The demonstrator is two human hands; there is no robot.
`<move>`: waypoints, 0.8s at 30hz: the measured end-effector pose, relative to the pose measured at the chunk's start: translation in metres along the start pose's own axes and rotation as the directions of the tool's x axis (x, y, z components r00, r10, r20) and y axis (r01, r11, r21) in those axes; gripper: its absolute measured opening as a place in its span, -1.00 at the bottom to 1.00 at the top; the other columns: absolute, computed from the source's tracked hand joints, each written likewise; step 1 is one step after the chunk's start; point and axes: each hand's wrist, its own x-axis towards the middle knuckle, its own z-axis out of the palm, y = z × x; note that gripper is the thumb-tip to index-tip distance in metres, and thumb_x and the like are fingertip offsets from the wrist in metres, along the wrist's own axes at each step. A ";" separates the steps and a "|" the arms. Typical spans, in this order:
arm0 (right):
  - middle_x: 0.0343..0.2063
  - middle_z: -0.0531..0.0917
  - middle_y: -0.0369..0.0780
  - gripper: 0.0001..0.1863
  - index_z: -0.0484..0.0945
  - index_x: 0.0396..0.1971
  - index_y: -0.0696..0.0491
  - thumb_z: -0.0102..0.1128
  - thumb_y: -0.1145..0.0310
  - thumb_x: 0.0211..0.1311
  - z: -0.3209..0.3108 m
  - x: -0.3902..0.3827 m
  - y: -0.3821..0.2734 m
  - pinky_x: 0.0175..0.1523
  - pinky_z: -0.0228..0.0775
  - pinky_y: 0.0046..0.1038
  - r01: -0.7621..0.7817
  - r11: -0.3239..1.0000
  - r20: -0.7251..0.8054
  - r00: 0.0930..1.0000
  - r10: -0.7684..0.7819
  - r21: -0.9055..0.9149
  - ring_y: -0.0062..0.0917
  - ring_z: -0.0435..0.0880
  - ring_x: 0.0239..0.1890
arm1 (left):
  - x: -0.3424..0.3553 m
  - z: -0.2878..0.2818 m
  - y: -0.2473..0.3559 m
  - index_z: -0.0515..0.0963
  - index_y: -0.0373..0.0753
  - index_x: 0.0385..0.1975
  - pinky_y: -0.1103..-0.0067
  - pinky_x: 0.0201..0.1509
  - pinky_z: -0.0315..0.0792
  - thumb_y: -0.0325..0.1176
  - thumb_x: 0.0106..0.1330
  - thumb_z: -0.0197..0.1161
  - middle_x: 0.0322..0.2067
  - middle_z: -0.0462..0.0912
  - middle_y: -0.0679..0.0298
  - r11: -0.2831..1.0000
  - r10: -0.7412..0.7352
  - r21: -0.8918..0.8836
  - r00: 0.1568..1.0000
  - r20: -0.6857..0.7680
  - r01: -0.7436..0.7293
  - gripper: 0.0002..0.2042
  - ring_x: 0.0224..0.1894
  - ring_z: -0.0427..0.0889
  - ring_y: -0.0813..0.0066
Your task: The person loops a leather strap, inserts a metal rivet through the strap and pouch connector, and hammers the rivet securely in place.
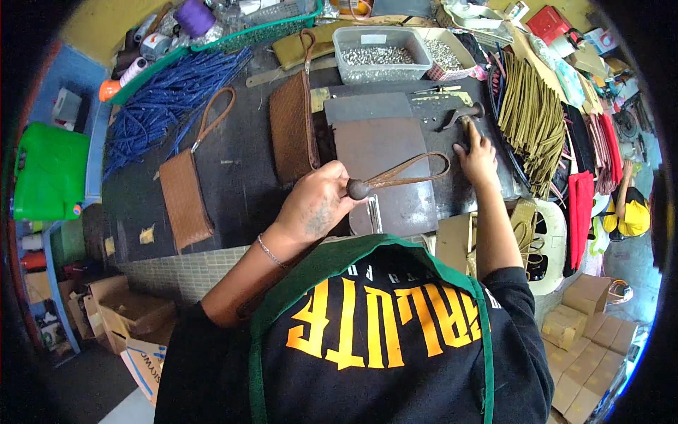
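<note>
Near the front of the bench my left hand (318, 200) is closed round a punch-like tool with a dark round head (358, 189). Its shaft is mostly hidden by the fingers. Beside it a brown leather wrist strap (417, 171) loops to the right, and a silver metal piece (374, 214) shows just below. To the right, my right hand (480, 159) is on a claw hammer (464, 116), index finger stretched along the handle. Under the left hand's tool is a dark flat plate (392, 141). Two brown woven pouches (185, 199) lie left of it, both with wrist straps.
At the back stand a clear tub of small metal parts (381, 56) and a second tray of them (443, 54). Blue strips (169, 99) lie left, olive strips (530, 120) right. Cardboard boxes (583, 346) are stacked lower right. Another person in yellow (631, 215) is at far right.
</note>
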 end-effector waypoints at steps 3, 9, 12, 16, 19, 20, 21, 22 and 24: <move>-0.08 0.33 -0.02 -0.37 0.10 0.12 -0.27 0.10 0.13 0.00 0.008 0.007 0.016 -0.06 0.28 -0.17 0.036 0.999 0.011 0.999 -0.037 0.039 -0.15 0.32 -0.02 | -0.001 -0.003 0.004 0.30 -0.35 -0.61 0.65 -0.39 0.47 -0.46 -0.02 0.29 -0.50 0.51 0.12 0.995 0.045 0.094 0.999 0.005 -0.046 -0.76 -0.39 0.57 0.48; -0.52 0.54 -0.06 -0.62 0.29 -0.10 0.16 -0.16 0.19 0.21 -0.055 0.020 0.005 -0.41 0.39 -0.40 -0.142 0.755 0.005 0.983 0.181 0.640 -0.39 0.54 -0.58 | 0.000 0.000 0.002 0.29 -0.35 -0.61 0.62 -0.41 0.45 -0.41 -0.02 0.29 -0.51 0.54 0.08 0.992 -0.017 0.122 1.000 0.007 0.016 -0.74 -0.41 0.58 0.46; -0.59 0.42 -0.31 -0.66 0.25 -0.06 0.13 -0.06 0.32 0.19 -0.144 -0.016 -0.034 -0.52 0.27 -0.65 0.088 0.336 -0.055 0.993 -0.106 0.938 -0.69 0.39 -0.62 | -0.002 -0.001 0.001 0.29 -0.34 -0.61 0.60 -0.40 0.46 -0.42 -0.02 0.29 -0.51 0.55 0.07 0.992 -0.015 0.121 1.000 -0.009 0.016 -0.74 -0.43 0.57 0.45; -0.42 0.52 -0.07 -0.49 0.23 -0.02 0.13 0.14 0.32 0.02 -0.198 -0.064 -0.066 -0.37 0.39 -0.42 0.592 0.530 -0.294 0.787 -0.542 0.607 -0.34 0.57 -0.43 | -0.001 -0.004 0.003 0.34 -0.36 -0.55 0.59 -0.39 0.45 -0.41 -0.03 0.31 -0.51 0.57 0.15 0.972 0.053 0.231 0.999 -0.009 -0.050 -0.75 -0.45 0.57 0.50; -0.46 0.53 -0.09 -0.57 0.31 -0.13 0.10 0.16 0.33 -0.04 -0.210 -0.085 -0.083 -0.38 0.39 -0.31 0.647 0.579 -0.024 0.677 -0.735 0.496 -0.19 0.54 -0.43 | 0.004 -0.002 0.000 0.39 -0.36 -0.45 0.63 -0.34 0.42 -0.40 -0.03 0.30 -0.44 0.56 0.18 0.985 0.094 0.144 0.995 0.012 -0.095 -0.76 -0.41 0.56 0.51; -0.47 0.53 -0.10 -0.59 0.32 -0.15 0.10 0.16 0.34 -0.04 -0.206 -0.087 -0.085 -0.40 0.39 -0.32 0.644 0.571 0.021 0.654 -0.756 0.510 -0.20 0.54 -0.45 | 0.004 0.000 0.000 0.41 -0.35 -0.42 0.65 -0.32 0.41 -0.40 -0.02 0.29 -0.41 0.55 0.17 0.983 0.178 0.052 0.984 -0.007 -0.177 -0.76 -0.39 0.55 0.50; -0.49 0.52 -0.09 -0.62 0.34 -0.17 0.11 0.15 0.37 -0.04 -0.209 -0.086 -0.087 -0.42 0.37 -0.31 0.650 0.545 -0.007 0.646 -0.763 0.530 -0.20 0.54 -0.47 | 0.005 -0.001 0.006 0.43 -0.34 -0.43 0.63 -0.33 0.39 -0.39 -0.02 0.28 -0.44 0.51 0.15 0.982 0.154 0.115 0.988 -0.020 -0.151 -0.78 -0.38 0.53 0.45; -0.52 0.51 -0.10 -0.61 0.34 -0.19 0.15 0.19 0.39 -0.07 -0.218 -0.084 -0.087 -0.44 0.37 -0.31 0.694 0.501 -0.089 0.626 -0.775 0.516 -0.21 0.53 -0.49 | 0.005 -0.002 0.006 0.43 -0.34 -0.43 0.63 -0.33 0.39 -0.39 -0.02 0.28 -0.44 0.51 0.15 0.983 0.151 0.112 0.988 -0.028 -0.147 -0.78 -0.38 0.53 0.45; -0.52 0.49 -0.10 -0.56 0.33 -0.18 0.20 0.22 0.39 -0.09 -0.231 -0.080 -0.086 -0.44 0.37 -0.35 0.787 0.484 -0.279 0.598 -0.752 0.382 -0.22 0.52 -0.50 | 0.004 -0.006 0.005 0.44 -0.34 -0.49 0.58 -0.41 0.37 -0.39 -0.04 0.29 -0.54 0.46 0.18 0.916 0.127 0.376 0.990 0.055 -0.139 -0.79 -0.48 0.51 0.42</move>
